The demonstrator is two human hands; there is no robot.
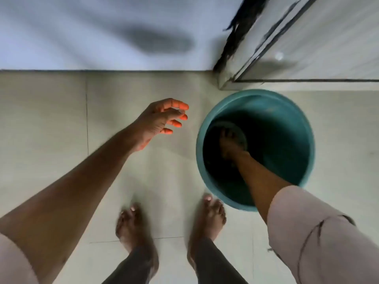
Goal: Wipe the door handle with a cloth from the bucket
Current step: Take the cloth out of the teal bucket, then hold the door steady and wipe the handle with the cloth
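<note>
A teal bucket (307, 140) stands on the tiled floor in front of my right foot. Deep inside it lies a greyish-green cloth (239, 131). My right hand (229, 146) reaches down into the bucket with its fingers on the cloth; the dark, blurred interior hides whether they grip it. My left hand (162, 121) hovers above the floor to the left of the bucket, fingers apart and curled, holding nothing. No door handle is in view; only the lower part of a door (328, 48) shows at the upper right.
My bare feet (172, 222) stand on pale floor tiles just left of the bucket. A white wall (102, 33) runs across the top. The door's worn dark edge and frame corner (227, 78) sit right behind the bucket.
</note>
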